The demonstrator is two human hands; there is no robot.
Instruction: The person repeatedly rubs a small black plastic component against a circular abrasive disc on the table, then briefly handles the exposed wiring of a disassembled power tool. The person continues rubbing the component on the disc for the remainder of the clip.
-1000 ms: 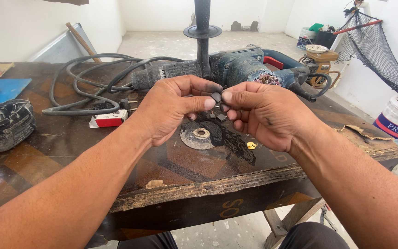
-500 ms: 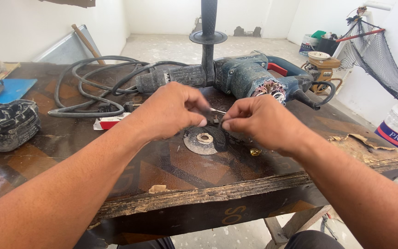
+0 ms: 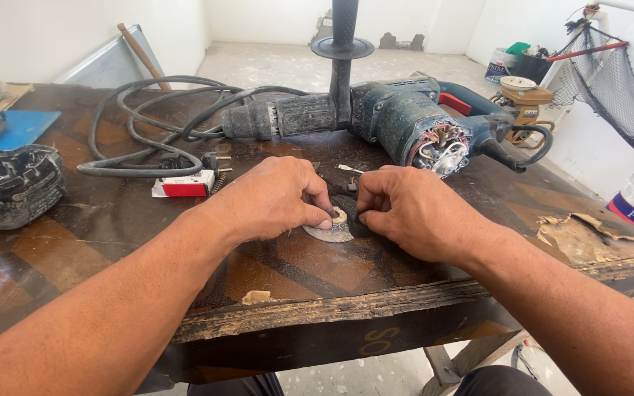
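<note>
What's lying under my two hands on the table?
A round grey disc with a pale centre shows between the left hand and right hand, on the wooden table. A dark part beside it is mostly covered by the fingers.

Blue hammer drill (image 3: 405, 121), coiled black cable (image 3: 148, 110), red-white box (image 3: 183, 185).

Both hands low on dark table (image 3: 111, 220). Left hand (image 3: 273, 198) and right hand (image 3: 412, 209) pinch small part over round grey disc (image 3: 332, 231). Big blue drill (image 3: 398, 121) lies behind, black cord (image 3: 148, 117) coiled beside it. Small red-and-white box (image 3: 185, 185) near cord.
</note>
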